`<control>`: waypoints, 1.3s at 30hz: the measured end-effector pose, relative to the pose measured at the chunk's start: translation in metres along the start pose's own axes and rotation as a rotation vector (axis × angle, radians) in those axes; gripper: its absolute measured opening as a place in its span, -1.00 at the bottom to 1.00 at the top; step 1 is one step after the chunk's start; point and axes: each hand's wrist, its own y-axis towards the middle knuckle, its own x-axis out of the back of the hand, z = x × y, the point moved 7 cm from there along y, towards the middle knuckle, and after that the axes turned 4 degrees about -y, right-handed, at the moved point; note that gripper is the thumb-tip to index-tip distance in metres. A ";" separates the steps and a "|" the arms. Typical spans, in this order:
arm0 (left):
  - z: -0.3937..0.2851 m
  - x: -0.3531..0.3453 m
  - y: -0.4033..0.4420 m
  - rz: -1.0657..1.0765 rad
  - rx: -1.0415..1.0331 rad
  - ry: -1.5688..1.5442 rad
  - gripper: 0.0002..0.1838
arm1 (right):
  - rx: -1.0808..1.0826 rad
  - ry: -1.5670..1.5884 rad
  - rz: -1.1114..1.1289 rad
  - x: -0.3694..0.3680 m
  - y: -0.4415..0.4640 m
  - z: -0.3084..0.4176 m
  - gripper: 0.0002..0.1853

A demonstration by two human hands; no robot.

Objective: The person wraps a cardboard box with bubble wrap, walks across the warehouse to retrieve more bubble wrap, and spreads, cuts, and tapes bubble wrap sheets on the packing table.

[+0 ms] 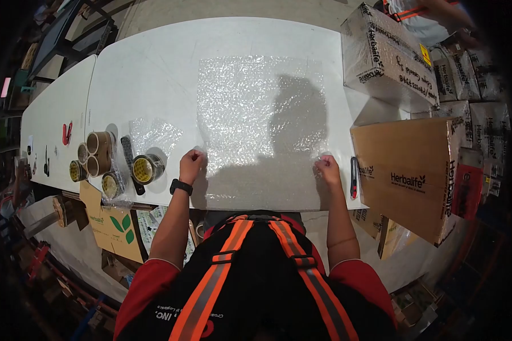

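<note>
A sheet of clear bubble wrap [239, 108] lies flat on the white table [148, 51], with a shadow across its right and lower parts. My left hand [192, 165], a dark watch on its wrist, is closed on the sheet's left edge. At the right edge my right hand [327, 169] pinches the same sheet, its fingers pressed together. Just right of that hand lies a red and black cutter [354, 177]. Left of my left hand are a tape roll [148, 169] and a smaller piece of bubble wrap [153, 133].
Brown tape rolls [99, 153], a black strip-like tool [132, 165] and a red tool [67, 133] lie on the left. On the right stand a brown box [407, 170] and a wrapped box [381, 62]. Another person [424, 20] is at the top right.
</note>
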 end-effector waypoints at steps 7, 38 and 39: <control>-0.009 0.016 -0.009 -0.122 -0.020 0.283 -0.82 | 0.088 -0.268 -0.236 -0.001 -0.008 0.019 -0.64; -0.055 0.020 0.077 -0.105 -0.017 0.300 -0.79 | 0.112 -0.526 -0.335 0.003 0.072 0.049 -0.73; -0.058 0.020 0.074 -0.111 -0.010 0.328 -0.78 | 0.109 -0.529 -0.341 0.003 0.068 0.053 -0.73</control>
